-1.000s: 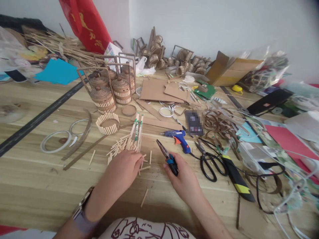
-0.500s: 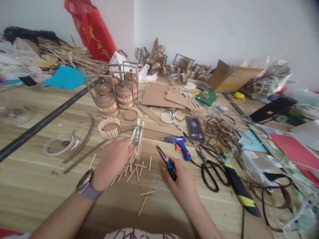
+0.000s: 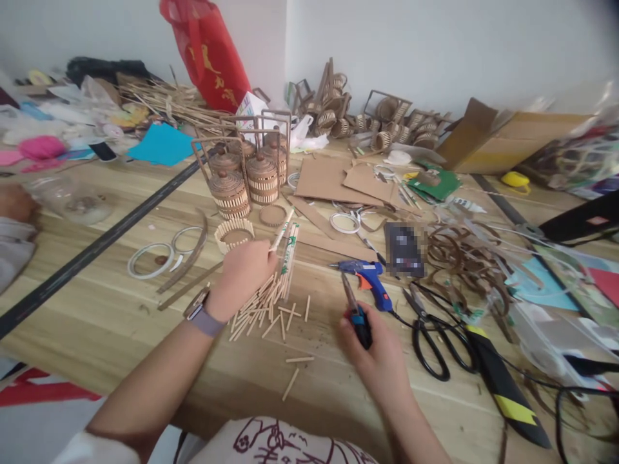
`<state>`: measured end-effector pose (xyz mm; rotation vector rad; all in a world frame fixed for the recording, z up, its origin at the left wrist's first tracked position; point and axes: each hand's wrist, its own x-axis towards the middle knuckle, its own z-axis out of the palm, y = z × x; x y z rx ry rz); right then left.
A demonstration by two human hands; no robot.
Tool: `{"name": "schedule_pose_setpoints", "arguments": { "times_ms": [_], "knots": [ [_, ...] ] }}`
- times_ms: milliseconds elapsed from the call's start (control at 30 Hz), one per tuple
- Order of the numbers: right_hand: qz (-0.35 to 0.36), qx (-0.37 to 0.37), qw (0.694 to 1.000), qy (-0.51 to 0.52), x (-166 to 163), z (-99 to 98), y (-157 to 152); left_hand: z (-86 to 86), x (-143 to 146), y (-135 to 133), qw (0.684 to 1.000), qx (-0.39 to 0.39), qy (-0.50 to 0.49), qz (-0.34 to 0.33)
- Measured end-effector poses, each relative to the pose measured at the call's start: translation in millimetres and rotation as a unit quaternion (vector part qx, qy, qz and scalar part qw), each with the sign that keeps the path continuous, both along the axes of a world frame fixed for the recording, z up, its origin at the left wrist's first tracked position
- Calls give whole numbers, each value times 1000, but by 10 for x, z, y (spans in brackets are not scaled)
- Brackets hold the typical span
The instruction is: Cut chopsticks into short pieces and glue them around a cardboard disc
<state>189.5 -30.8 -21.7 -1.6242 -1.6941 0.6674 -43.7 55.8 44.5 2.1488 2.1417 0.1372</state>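
Observation:
My left hand (image 3: pixel 249 269) is closed over a pile of short cut wooden sticks (image 3: pixel 258 308). From its fingers a pale thin wooden stick (image 3: pixel 285 225) points up and away. Beside it lie slim paper-wrapped sticks (image 3: pixel 291 251) with green print. In my right hand (image 3: pixel 380 354) are long-nose pliers (image 3: pixel 356 312) with dark and blue handles, jaws pointing forward, apart from the sticks. Just beyond my left hand stands a small round basket ring (image 3: pixel 235 233) of upright sticks, partly hidden. A flat brown disc (image 3: pixel 273 215) lies next to it.
A blue glue gun (image 3: pixel 362 274), black-handled scissors (image 3: pixel 435 335) and a yellow-black cutter (image 3: pixel 507 393) lie right. Lidded miniature baskets (image 3: pixel 229 193) stand behind. Cardboard (image 3: pixel 322 180) and coiled brown strips (image 3: pixel 449 251) spread beyond. Another person's hand (image 3: pixel 17 203) shows at the far left.
The view has swung left, so things sit farther right. A stick now sticks up from my left hand, apart from the wrapped ones. Another person's hand has come into view at left.

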Motion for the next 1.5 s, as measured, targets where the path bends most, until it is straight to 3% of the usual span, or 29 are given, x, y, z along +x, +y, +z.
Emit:
{"name": "schedule_pose_setpoints", "arguments": {
  "times_ms": [67, 167, 233, 333, 467, 600, 800, 900, 1100, 1267, 1400, 1500],
  "knots": [
    [-12, -22, 997, 76, 21, 21, -2, 57, 87, -170, 995, 11, -90, -42],
    [-31, -49, 964, 260, 56, 40, 3, 50, 293, -500, 951, -70, -253, -166],
    [-57, -62, 923, 376, 68, 49, 11, -3, 429, -698, 934, -99, -262, -221],
    [-111, -74, 872, 471, 56, 67, 28, -105, 559, -871, 934, -126, -227, -247],
    [-167, -77, 846, 500, 27, 106, 60, -224, 563, -920, 930, -114, -211, -279],
    [-223, -24, 841, 492, 88, 159, 111, -369, 420, -952, 937, -29, -129, -323],
    [-267, 73, 854, 441, 224, 233, 160, -681, 261, -1054, 862, 131, -75, -485],
    [-265, 75, 855, 439, 240, 237, 157, -772, 243, -1042, 861, 123, -39, -492],
    [-265, 80, 849, 449, 250, 236, 157, -919, -48, -754, 906, 95, 42, -410],
    [-272, 87, 853, 437, 283, 228, 161, -914, -323, -591, 909, 162, 69, -377],
    [-274, 90, 852, 436, 285, 206, 174, -741, -146, -671, 894, 227, 34, -386],
    [-275, 90, 852, 436, 276, 201, 183, -648, 143, -734, 885, 179, 21, -429]
  ]
}}
